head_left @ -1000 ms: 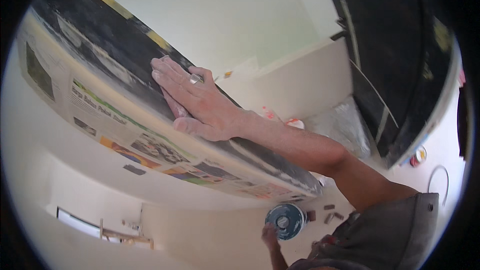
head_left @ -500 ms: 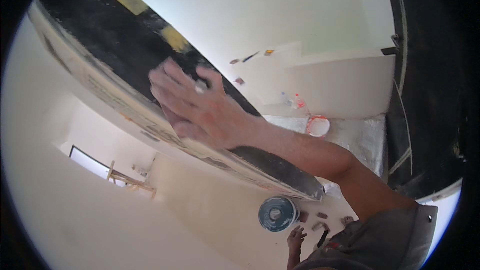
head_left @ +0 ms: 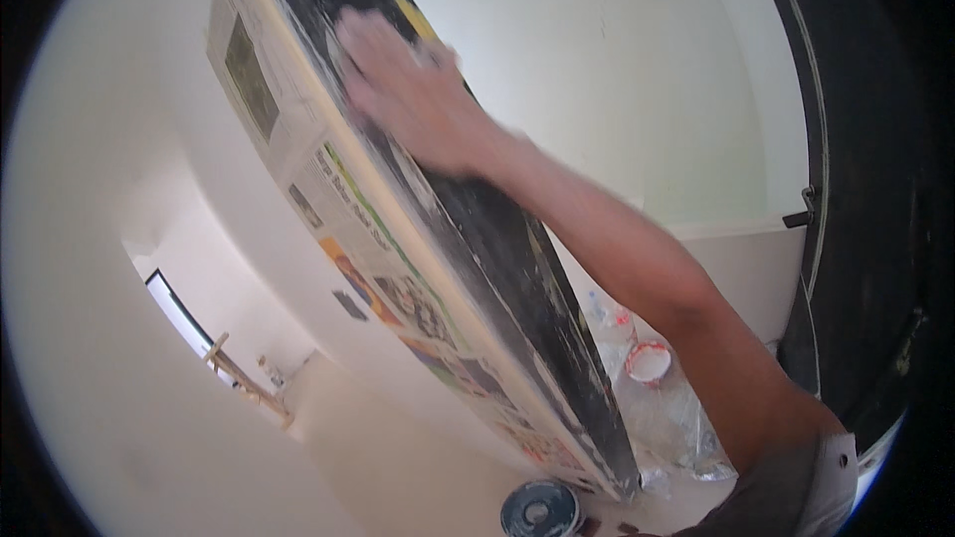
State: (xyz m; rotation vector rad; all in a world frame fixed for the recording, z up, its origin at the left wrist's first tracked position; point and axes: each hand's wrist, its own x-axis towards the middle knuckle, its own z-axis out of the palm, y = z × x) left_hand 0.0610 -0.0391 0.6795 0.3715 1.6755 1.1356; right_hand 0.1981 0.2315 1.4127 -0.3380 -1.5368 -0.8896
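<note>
My right hand (head_left: pixel 418 99) presses on the upper part of a long black panel edge (head_left: pixel 502 239), its fingers bent over the surface and blurred by motion. Pale dust coats the fingers. Something small seems to be tucked under them, but I cannot make out what. Beside the fingers, a yellow patch (head_left: pixel 416 18) marks the black face, which is scuffed and streaked with white. Along its left side runs a cream strip (head_left: pixel 408 209), and newspaper (head_left: pixel 348 201) covers the adjoining face. My left hand is out of view.
Low down stands a round dark bucket (head_left: pixel 540 514). Right of the panel, a white tub with a red-smeared rim (head_left: pixel 648 364) sits on crumpled clear plastic sheeting (head_left: pixel 681 428). A tall black surface (head_left: pixel 875 169) fills the right side. Far left is a wooden frame (head_left: pixel 244 380) by a window.
The view has turned, so the panel stands steeper and its newspaper shows more. My right hand has shifted up in the picture, still against the panel. My left hand has left the view.
</note>
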